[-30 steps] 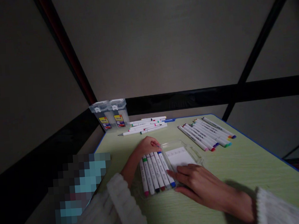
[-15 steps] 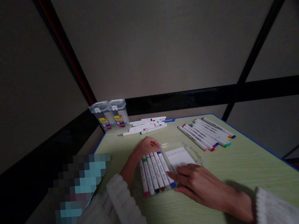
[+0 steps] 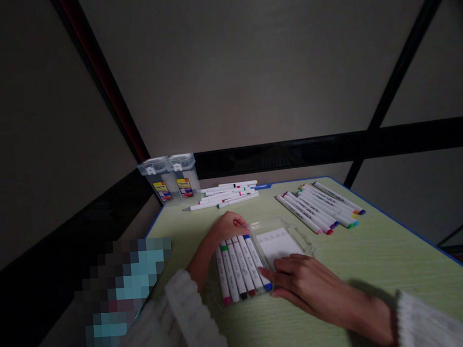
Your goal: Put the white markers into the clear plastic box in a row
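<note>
A clear plastic case [image 3: 272, 224] lies unfolded on the table, with a row of several white markers [image 3: 238, 271] in its left half. Their caps show pink, grey, black, brown and blue. My left hand [image 3: 229, 226] is closed at the case's far edge, fingers curled by the upper end of the blue marker [image 3: 257, 264]. My right hand [image 3: 308, 284] grips the case's near side around the hinge. Its index fingertip touches the blue marker near the cap, and the thumb sits lower at the edge. A white card [image 3: 278, 242] lies in the right half.
Several loose markers [image 3: 317, 207] lie fanned out at the right of the green table [image 3: 381, 269]. Another pile of markers [image 3: 229, 195] is at the back. Two lidded clear boxes [image 3: 169, 180] stand at the back left by the wall. A blurred patch covers the left edge.
Almost nothing differs. The right index finger and thumb have shifted very slightly at the blue marker's lower end; the left hand stays where it was.
</note>
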Tool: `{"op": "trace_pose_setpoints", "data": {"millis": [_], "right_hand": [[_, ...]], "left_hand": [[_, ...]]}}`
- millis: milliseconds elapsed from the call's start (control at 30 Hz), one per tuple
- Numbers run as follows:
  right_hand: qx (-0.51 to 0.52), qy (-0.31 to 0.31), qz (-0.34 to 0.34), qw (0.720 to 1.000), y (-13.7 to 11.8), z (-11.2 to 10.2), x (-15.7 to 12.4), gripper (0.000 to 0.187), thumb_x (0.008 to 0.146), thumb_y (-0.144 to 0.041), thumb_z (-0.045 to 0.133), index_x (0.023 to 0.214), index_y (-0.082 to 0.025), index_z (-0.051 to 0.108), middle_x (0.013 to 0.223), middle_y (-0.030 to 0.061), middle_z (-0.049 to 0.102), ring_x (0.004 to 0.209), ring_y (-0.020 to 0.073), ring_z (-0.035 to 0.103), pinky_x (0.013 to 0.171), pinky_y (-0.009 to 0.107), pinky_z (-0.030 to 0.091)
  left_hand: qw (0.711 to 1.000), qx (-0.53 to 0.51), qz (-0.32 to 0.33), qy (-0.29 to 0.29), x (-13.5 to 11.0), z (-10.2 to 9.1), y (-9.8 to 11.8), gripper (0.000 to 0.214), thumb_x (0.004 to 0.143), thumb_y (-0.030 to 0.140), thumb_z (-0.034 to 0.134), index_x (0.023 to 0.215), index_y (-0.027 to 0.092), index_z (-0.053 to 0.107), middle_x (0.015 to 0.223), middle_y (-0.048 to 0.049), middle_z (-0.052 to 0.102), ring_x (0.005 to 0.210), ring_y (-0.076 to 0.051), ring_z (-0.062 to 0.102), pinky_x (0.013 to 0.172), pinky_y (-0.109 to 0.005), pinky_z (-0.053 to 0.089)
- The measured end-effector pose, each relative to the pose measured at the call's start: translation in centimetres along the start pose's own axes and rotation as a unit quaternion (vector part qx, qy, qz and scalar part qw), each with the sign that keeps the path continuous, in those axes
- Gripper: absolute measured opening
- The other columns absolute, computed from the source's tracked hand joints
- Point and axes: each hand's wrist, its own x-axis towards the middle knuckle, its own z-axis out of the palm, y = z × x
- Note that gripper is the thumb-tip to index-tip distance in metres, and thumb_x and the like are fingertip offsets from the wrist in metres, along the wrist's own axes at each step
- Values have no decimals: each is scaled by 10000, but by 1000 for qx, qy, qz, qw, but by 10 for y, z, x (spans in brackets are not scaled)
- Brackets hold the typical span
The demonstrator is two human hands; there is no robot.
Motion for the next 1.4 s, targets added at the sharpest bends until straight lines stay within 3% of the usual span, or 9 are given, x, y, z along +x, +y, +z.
{"op": "trace_pose_setpoints", "data": {"millis": [233, 367, 500, 600, 1033, 1200, 1400], "right_hand": [[-5, -5, -4, 1000, 0, 1, 2, 242, 854, -310, 475, 1031, -178, 574, 748, 26, 586, 663, 159, 540, 598, 274, 386], [-2, -7, 1, 1000, -1, 0, 1, 240, 849, -306, 482, 1032, -182, 575, 758, 22, 589, 672, 165, 545, 602, 281, 394], [-10, -10, 0, 1000, 0, 0, 0, 248, 843, -304, 491, 1047, -185, 568, 766, 21, 590, 672, 172, 545, 601, 290, 396], [-15, -8, 0, 1000, 0, 1, 0, 254, 842, -308, 492, 1054, -186, 565, 763, 22, 590, 669, 169, 545, 599, 285, 391], [1, -13, 3, 1000, 0, 0, 0, 278, 858, -308, 462, 1088, -182, 555, 776, 29, 599, 679, 172, 549, 613, 291, 390], [8, -22, 8, 1000, 0, 0, 1, 267, 863, -306, 450, 1076, -184, 554, 774, 28, 594, 687, 180, 550, 625, 301, 395], [11, -20, 8, 1000, 0, 0, 1, 255, 864, -313, 446, 1059, -190, 554, 775, 26, 586, 689, 180, 546, 620, 300, 394]], "left_hand": [[999, 24, 18, 24, 4, 2, 0, 153, 576, 180, 624, 709, 105, 634, 626, -14, 614, 576, -107, 553, 563, -214, 446], [991, 96, 31, 85, 9, 3, 3, 95, 619, 145, 570, 689, 99, 615, 644, -24, 586, 634, -124, 548, 620, -240, 449], [955, 221, 67, 184, 6, 2, 4, 141, 663, 125, 523, 780, 120, 603, 824, -59, 569, 851, -167, 528, 808, -296, 412], [928, 295, 72, 216, 1, 3, 4, 208, 685, 131, 515, 883, 143, 577, 953, -71, 527, 978, -191, 469, 899, -327, 356], [883, 409, 46, 225, -2, 4, -3, 387, 784, 264, 458, 1149, 135, 442, 1277, -117, 401, 1207, -233, 319, 976, -364, 301], [878, 431, 45, 203, -1, 5, -7, 458, 827, 326, 385, 1216, 84, 407, 1356, -143, 336, 1282, -249, 226, 1038, -373, 219], [881, 436, 19, 183, 1, 6, -9, 506, 847, 386, 317, 1257, 95, 375, 1392, -135, 279, 1291, -262, 211, 1033, -411, 225]]}}
